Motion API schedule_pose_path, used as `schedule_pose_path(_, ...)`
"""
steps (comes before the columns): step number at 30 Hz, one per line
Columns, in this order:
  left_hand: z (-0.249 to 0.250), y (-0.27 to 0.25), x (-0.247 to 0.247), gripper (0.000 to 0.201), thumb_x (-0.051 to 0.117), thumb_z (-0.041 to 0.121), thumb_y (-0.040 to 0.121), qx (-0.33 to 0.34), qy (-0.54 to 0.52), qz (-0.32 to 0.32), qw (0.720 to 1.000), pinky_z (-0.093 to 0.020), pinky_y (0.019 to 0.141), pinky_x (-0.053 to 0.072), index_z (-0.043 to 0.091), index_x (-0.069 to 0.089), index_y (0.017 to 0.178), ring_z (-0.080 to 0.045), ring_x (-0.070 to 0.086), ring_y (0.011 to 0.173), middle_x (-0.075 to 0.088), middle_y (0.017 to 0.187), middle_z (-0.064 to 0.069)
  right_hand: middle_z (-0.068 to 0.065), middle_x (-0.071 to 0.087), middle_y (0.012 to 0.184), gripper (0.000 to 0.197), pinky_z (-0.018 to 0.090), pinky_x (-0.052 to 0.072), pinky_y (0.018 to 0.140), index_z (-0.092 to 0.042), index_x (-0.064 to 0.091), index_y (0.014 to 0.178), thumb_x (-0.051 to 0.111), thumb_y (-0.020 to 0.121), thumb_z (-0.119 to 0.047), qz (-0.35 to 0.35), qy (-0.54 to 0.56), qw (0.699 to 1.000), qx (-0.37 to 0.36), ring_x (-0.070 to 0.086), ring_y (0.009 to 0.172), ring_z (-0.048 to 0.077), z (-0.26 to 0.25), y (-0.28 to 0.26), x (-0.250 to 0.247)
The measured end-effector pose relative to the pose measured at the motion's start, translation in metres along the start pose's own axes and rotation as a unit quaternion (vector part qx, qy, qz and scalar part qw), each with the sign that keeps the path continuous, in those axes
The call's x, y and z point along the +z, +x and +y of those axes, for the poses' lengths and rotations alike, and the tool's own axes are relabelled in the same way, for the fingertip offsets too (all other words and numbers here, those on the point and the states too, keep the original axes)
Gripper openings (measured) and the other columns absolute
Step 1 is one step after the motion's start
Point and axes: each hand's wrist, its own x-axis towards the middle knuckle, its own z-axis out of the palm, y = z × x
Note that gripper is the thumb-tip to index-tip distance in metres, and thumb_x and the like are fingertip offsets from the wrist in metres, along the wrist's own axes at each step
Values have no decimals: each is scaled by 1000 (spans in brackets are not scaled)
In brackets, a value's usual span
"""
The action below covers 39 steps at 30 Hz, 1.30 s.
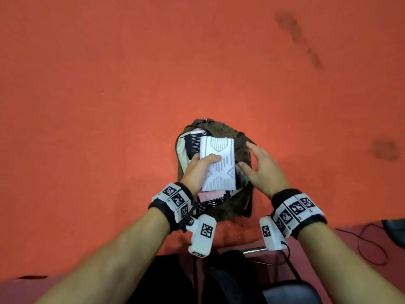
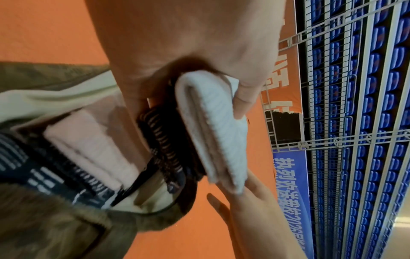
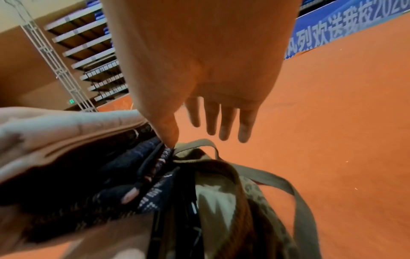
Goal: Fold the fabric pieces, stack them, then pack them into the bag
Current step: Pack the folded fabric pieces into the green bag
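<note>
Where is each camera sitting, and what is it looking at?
Head: up high, looking down at the bag on the red floor; both forearms show.
Left wrist: along the left hand, gripping the white folded cloth.
Right wrist: along the open right hand above the bag.
Both wrist views share the blue banner.

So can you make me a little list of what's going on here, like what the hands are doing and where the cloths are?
surface: orange-red floor
bag: brown patterned bag, open, lying on the floor
left hand: grips a stack of folded cloths at the bag's mouth
top of stack: white patterned cloth
under it: dark striped cloth and pink cloth
right hand: open, fingers straight, thumb beside the stack
packing: stack only partly inside
</note>
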Motion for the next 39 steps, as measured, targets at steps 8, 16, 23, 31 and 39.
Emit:
schedule_pose_path(8,-21,-7,16,76,68,27,94,113,19,37,993,-43,103,52,37,26,156,-14,65,119,62,138,7,8,73,117,32,40,55,86,-27,61,134,52,103,-29,32,-113,993,-9,68,105,32,6,9,16)
schedule_pose_path(16,-25,-13,23,77,66,26,96,118,32,68,990,-38,105,50,39,21,157,-10,64,119,60,141,8,6,75,106,24,39,55,81,-26,69,118,58,98,-21,17,-94,995,-7,69,99,31,8,6,20)
schedule_pose_path(23,-23,-15,50,87,63,25,97,183,107,77,974,-9,110,29,37,5,161,23,39,124,36,146,27,-13,68,78,26,28,58,74,-31,67,86,65,93,-6,183,224,953,93,69,77,8,-9,5,-5)
schedule_pose_path(31,-26,-3,51,84,65,32,89,93,37,96,990,-48,116,37,44,16,157,-17,52,131,50,149,4,-11,73,95,24,18,54,83,-18,72,114,64,95,-6,197,193,961,-16,69,90,1,-12,-21,-6)
schedule_pose_path(39,-31,0,58,70,66,22,92,63,81,177,979,-40,107,44,33,28,150,-22,59,116,57,132,2,-7,72,85,30,7,34,60,-17,65,76,54,83,10,191,170,965,-61,57,65,1,-34,-41,-10)
